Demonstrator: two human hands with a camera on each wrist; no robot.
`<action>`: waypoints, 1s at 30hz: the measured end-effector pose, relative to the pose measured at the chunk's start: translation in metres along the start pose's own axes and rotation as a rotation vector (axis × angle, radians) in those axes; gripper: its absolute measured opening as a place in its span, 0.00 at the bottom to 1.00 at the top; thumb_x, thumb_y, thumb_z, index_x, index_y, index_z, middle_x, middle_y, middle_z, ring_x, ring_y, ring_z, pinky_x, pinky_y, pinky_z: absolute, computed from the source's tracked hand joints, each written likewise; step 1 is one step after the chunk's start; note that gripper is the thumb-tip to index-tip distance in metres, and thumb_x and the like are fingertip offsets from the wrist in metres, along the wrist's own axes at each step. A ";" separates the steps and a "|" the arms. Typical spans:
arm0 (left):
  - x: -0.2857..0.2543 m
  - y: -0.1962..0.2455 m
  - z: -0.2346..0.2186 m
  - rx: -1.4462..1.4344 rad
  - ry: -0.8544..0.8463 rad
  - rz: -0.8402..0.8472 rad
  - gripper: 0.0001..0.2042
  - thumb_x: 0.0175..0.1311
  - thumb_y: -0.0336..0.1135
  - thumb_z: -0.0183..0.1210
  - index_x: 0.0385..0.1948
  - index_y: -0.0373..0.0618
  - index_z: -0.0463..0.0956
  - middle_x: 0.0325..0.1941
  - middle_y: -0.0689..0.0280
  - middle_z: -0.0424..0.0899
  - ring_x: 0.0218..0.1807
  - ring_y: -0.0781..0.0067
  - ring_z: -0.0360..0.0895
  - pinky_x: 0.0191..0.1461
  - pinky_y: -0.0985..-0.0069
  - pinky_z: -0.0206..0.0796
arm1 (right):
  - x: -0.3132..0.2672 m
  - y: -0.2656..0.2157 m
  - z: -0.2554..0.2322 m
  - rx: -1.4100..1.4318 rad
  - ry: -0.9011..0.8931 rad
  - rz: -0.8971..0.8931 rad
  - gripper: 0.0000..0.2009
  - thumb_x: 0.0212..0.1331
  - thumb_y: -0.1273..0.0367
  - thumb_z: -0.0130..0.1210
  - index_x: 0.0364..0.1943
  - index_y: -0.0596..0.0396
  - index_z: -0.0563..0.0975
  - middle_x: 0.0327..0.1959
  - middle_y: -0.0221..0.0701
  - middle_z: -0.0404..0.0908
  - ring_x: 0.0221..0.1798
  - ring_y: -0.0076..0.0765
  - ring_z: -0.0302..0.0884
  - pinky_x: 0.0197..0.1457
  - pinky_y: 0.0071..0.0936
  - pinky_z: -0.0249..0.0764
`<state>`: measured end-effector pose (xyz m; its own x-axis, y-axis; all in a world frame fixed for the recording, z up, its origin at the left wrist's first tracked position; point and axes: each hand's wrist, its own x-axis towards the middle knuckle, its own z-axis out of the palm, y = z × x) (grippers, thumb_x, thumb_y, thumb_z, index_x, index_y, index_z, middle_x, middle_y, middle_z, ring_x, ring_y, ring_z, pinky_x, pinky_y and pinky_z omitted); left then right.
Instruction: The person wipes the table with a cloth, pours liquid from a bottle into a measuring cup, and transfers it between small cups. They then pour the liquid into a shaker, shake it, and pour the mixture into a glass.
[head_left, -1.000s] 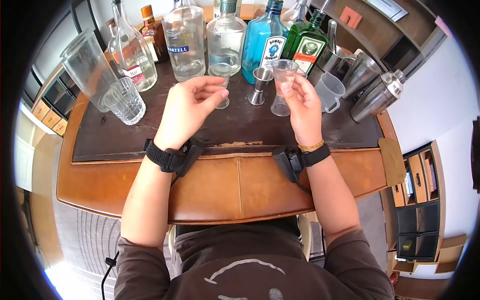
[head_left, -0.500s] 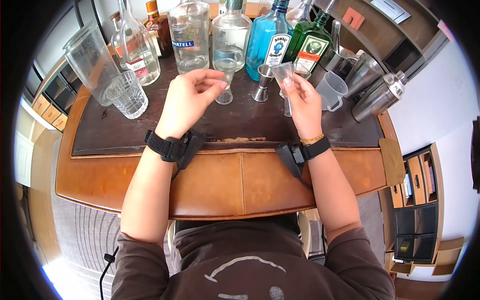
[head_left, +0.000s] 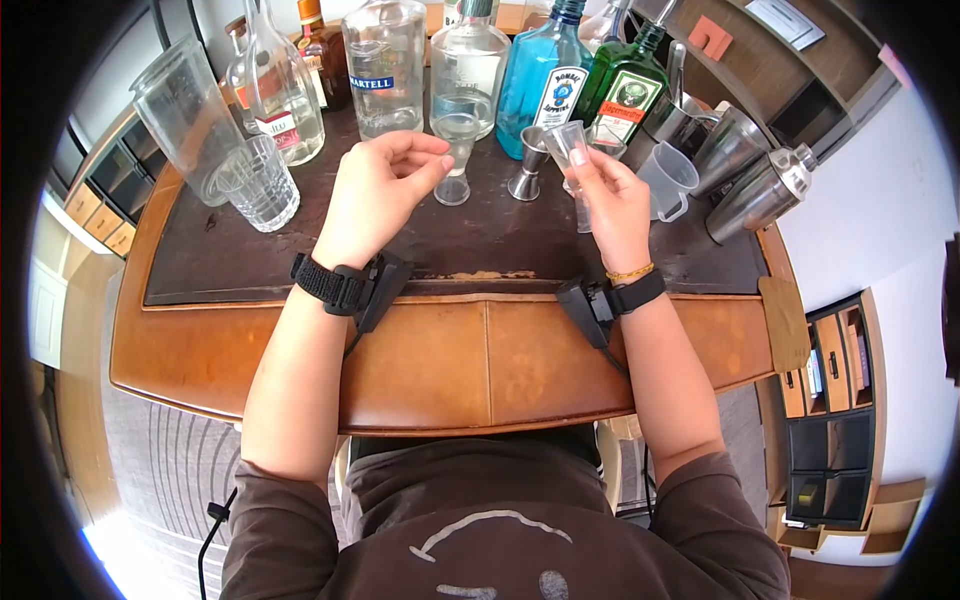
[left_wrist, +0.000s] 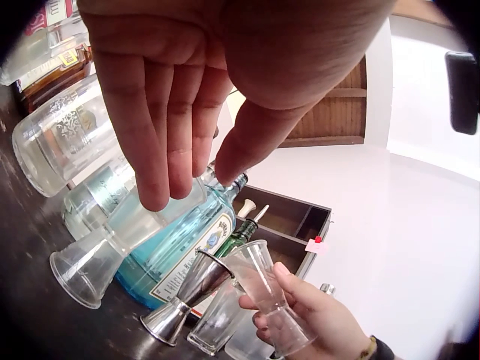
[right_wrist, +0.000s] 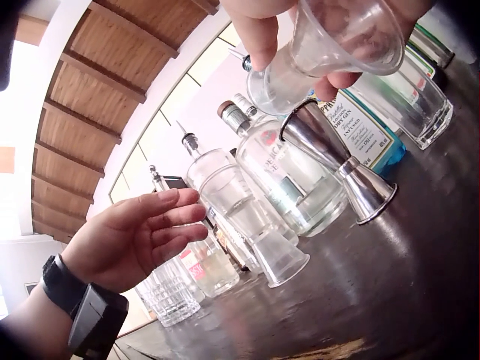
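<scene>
My right hand (head_left: 615, 215) grips a clear plastic double-ended jigger (head_left: 566, 147) by its narrow waist. That jigger is tilted, its left rim right at the mouth of a steel jigger (head_left: 527, 170) standing on the table. In the right wrist view, the clear jigger's end (right_wrist: 274, 86) overlaps the rim of the steel jigger (right_wrist: 322, 135). My left hand (head_left: 378, 200) hovers with relaxed, slightly bent fingers beside a second clear jigger (head_left: 453, 188), which stands upright with clear liquid in its upper cup. The left wrist view shows nothing held between these fingers.
Behind stand several bottles, among them a blue gin bottle (head_left: 540, 85) and a green bottle (head_left: 622, 95). At left are a cut-glass tumbler (head_left: 262, 185) and a tall clear mixing vessel (head_left: 180, 110). A plastic measuring cup (head_left: 668, 180) and steel shaker (head_left: 762, 195) are at right.
The clear jigger in my right hand has gone from upright to tilted left toward the steel jigger. My left hand has barely moved. The head view has shifted slightly.
</scene>
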<state>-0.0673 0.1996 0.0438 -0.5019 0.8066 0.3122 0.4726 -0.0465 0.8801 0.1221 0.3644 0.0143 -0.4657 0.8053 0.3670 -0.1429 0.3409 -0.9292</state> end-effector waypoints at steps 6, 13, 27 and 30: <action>0.000 -0.002 0.001 0.000 0.014 0.005 0.11 0.63 0.28 0.61 0.44 0.33 0.80 0.36 0.63 0.86 0.39 0.80 0.82 0.45 0.82 0.72 | 0.000 -0.006 0.001 0.004 -0.007 0.014 0.16 0.64 0.66 0.60 0.48 0.67 0.80 0.32 0.28 0.83 0.35 0.18 0.79 0.39 0.15 0.73; 0.001 -0.003 0.000 0.003 0.020 0.005 0.10 0.63 0.28 0.61 0.43 0.33 0.80 0.35 0.63 0.86 0.39 0.79 0.82 0.45 0.82 0.72 | 0.002 -0.004 0.000 0.001 -0.002 0.008 0.16 0.63 0.66 0.61 0.47 0.68 0.80 0.32 0.29 0.83 0.34 0.17 0.79 0.38 0.15 0.72; 0.002 -0.006 0.000 0.025 0.017 -0.009 0.10 0.63 0.28 0.61 0.43 0.34 0.80 0.35 0.63 0.86 0.38 0.79 0.82 0.44 0.82 0.72 | 0.001 -0.006 0.000 -0.014 -0.008 0.034 0.16 0.63 0.66 0.61 0.46 0.68 0.80 0.30 0.27 0.83 0.34 0.16 0.79 0.35 0.14 0.70; 0.002 -0.006 0.000 0.014 0.030 -0.012 0.09 0.63 0.28 0.61 0.41 0.34 0.80 0.35 0.63 0.86 0.38 0.80 0.82 0.44 0.83 0.72 | 0.002 -0.004 0.001 0.022 -0.001 0.031 0.16 0.64 0.66 0.60 0.48 0.66 0.79 0.34 0.29 0.83 0.37 0.19 0.80 0.38 0.16 0.72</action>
<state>-0.0710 0.2010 0.0395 -0.5290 0.7889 0.3129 0.4767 -0.0288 0.8786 0.1207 0.3643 0.0183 -0.4710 0.8148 0.3381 -0.1477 0.3050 -0.9408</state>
